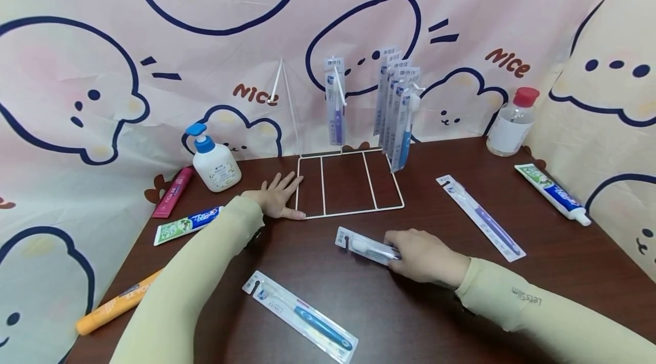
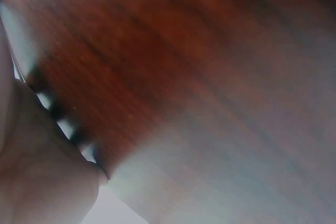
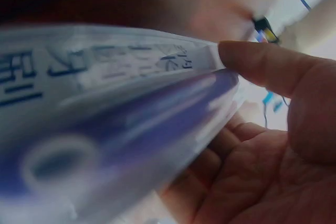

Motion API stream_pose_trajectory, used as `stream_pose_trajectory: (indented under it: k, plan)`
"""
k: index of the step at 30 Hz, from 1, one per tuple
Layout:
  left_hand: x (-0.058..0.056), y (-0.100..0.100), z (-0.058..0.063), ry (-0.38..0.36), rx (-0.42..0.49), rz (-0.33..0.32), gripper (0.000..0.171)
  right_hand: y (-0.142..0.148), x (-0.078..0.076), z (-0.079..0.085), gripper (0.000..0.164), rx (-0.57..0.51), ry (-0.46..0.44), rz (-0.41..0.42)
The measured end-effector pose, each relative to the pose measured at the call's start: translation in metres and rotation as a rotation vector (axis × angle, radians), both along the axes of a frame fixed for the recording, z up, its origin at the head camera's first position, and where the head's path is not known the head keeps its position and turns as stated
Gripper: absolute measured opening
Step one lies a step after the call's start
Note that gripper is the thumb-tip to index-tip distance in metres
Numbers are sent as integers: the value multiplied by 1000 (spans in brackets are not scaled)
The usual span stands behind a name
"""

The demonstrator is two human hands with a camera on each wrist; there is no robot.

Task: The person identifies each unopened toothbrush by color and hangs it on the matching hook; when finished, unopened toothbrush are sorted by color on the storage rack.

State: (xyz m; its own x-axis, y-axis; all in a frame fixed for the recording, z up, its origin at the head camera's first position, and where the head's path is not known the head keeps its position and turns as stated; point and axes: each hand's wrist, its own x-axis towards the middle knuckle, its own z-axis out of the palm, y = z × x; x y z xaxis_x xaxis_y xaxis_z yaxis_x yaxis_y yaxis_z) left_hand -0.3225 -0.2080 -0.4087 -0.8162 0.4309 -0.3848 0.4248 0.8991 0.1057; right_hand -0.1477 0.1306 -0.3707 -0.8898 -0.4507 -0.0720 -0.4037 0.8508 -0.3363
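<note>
My right hand [image 1: 422, 256] grips a packaged toothbrush [image 1: 365, 245] over the table, its hang-hole end pointing left. In the right wrist view, the thumb [image 3: 262, 64] and fingers pinch the clear pack, where a purple handle [image 3: 131, 119] shows. My left hand [image 1: 277, 197] lies with fingers spread at the left side of a white wire display rack [image 1: 324, 187], the thumb at its front corner. On the rack's hooks hang one purple packaged toothbrush [image 1: 335, 105] in the middle and several packs [image 1: 402, 119] at the right. The left hook [image 1: 277, 80] is bare.
A blue packaged toothbrush [image 1: 302, 315] lies in front, a purple one [image 1: 482, 219] at right. Left are a pump bottle [image 1: 217, 167], pink tube [image 1: 174, 193], toothpaste tube [image 1: 187, 225] and orange tube [image 1: 118, 304]. Another toothpaste [image 1: 553, 193] and red-capped bottle [image 1: 509, 127] stay right.
</note>
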Motion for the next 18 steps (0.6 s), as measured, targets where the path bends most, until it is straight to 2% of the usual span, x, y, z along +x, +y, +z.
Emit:
stream_pose_trajectory:
  k: [5, 11, 18]
  plan:
    - [0, 0, 1, 3, 9, -5, 109, 6, -11, 26, 17, -186, 9, 23]
    - [2, 2, 3, 4, -1, -18, 110, 6, -21, 64, 27, -409, -68, 19]
    - [4, 2, 2, 13, 2, -21, 109, -8, -32, 96, 41, -543, -24, 37]
